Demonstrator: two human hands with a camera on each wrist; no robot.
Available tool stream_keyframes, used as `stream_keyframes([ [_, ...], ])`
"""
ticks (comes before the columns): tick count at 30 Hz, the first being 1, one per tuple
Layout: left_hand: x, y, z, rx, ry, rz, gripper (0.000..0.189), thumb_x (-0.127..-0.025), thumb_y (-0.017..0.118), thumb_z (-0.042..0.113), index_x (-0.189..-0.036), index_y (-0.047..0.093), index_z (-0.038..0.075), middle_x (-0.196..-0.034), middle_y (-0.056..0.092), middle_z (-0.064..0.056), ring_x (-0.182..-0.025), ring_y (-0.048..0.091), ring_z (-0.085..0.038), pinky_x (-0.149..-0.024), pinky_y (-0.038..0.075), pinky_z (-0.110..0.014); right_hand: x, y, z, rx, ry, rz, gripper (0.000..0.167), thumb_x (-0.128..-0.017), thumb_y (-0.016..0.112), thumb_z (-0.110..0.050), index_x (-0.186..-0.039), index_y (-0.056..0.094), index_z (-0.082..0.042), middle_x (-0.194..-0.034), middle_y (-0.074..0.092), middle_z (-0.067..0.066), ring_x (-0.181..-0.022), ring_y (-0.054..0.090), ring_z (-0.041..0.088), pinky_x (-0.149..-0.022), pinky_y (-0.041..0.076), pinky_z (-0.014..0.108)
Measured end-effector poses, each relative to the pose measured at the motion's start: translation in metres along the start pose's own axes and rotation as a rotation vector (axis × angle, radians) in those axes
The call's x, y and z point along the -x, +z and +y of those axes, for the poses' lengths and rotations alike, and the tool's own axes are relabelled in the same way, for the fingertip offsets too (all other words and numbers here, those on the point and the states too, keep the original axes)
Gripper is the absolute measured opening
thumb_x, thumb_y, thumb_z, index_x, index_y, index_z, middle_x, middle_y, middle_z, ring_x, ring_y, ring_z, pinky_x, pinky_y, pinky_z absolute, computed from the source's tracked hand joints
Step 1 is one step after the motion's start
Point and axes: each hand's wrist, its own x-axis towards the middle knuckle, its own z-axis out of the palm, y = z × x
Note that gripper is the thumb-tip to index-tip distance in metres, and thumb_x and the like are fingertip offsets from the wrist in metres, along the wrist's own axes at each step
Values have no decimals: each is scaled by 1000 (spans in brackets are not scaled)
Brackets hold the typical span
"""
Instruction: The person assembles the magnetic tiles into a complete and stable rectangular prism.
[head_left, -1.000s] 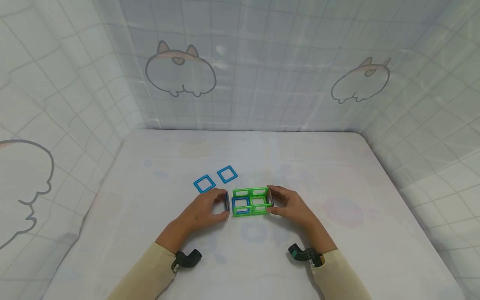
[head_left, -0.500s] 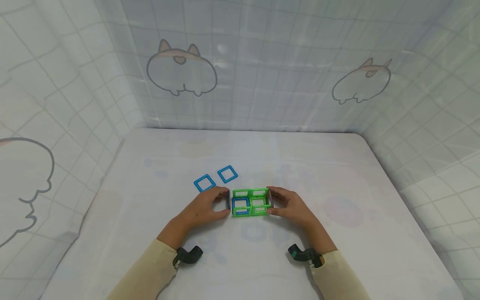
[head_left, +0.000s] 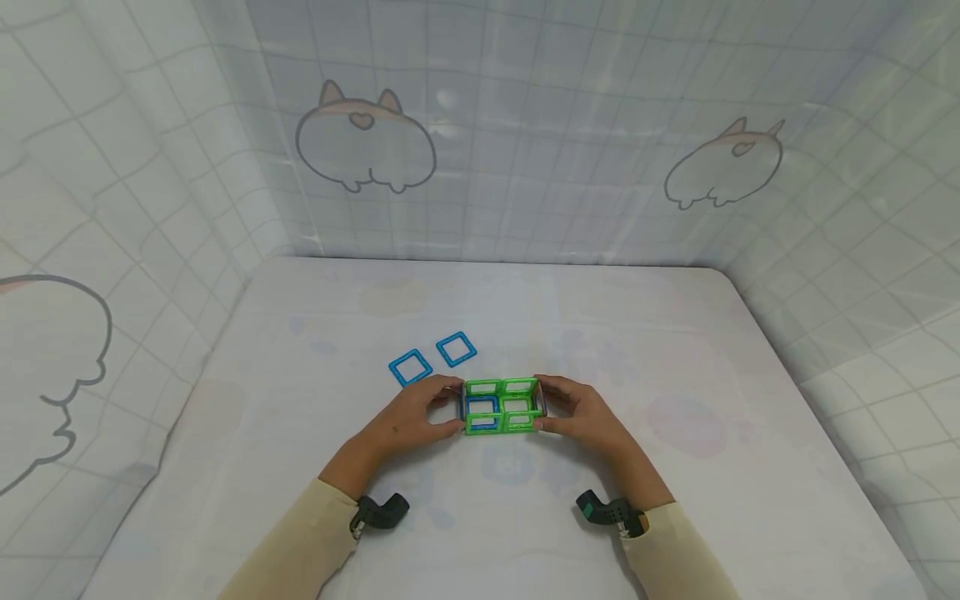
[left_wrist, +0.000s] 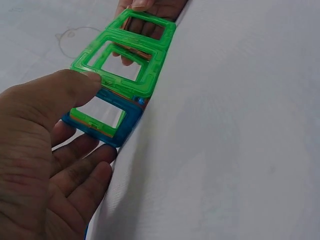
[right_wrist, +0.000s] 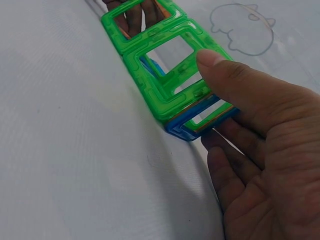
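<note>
A long, low box of square magnetic tiles [head_left: 502, 422] lies on the table, with green walls front and back; a blue tile shows in its floor. At its left end my left hand [head_left: 408, 415] pinches an upright blue magnetic tile [left_wrist: 129, 122] by its edges, thumb near the top and fingers beneath. That tile stands against the green walls. My right hand [head_left: 581, 410] grips the right end, its thumb on a green tile [right_wrist: 150, 92] and its fingers around a blue end tile [right_wrist: 186, 131]. The box's top is uncovered in the head view.
Two loose blue square tiles lie flat behind my left hand, one at the left [head_left: 402, 358] and one farther back [head_left: 448, 339]. A pale cloth covers the table [head_left: 600, 308]. Tiled-pattern curtains [head_left: 540, 150] with animal drawings stand around its back and sides.
My left hand has moved slightly right with the blue tile, closing the gap to the box's left end. My right hand stays at the right end.
</note>
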Motion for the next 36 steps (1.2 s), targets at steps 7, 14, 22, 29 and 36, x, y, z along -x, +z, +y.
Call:
stream_keyframes([
  [7,3,-5,0,-131,-1,20,64,-84,77,43,-138,57,14,-135,61,3,-125,57,-15,-105,49,-38,0,0,2,-22,4,6,70,-80,83,-5,-141,51,3,-146,50,20,-135,48,37,-112,40,46],
  [14,6,-19,-4,-272,-74,123,62,-86,73,48,-135,59,13,-134,62,0,-127,56,-21,-106,47,-46,-4,3,18,5,18,18,72,-80,83,-4,-143,49,3,-147,49,20,-136,47,38,-112,39,47],
  [22,2,-39,-10,-353,-171,209,62,-85,74,47,-132,61,9,-138,59,-11,-129,54,-30,-107,45,-50,-7,5,37,2,-6,41,72,-79,85,-12,-143,52,-6,-147,52,13,-135,50,31,-111,41,42],
  [29,-5,-42,-15,-358,-201,215,65,-84,75,45,-134,59,5,-139,58,-14,-127,54,-31,-107,46,-50,-6,3,39,4,-30,41,71,-79,86,-20,-141,54,-8,-145,54,11,-133,52,31,-110,42,42],
  [36,-13,-50,-17,-399,-290,237,72,-83,77,43,-137,55,2,-139,56,-17,-129,51,-34,-109,43,-51,-5,2,39,-18,-36,32,71,-80,85,-20,-142,53,-7,-145,54,12,-134,51,31,-111,41,43],
])
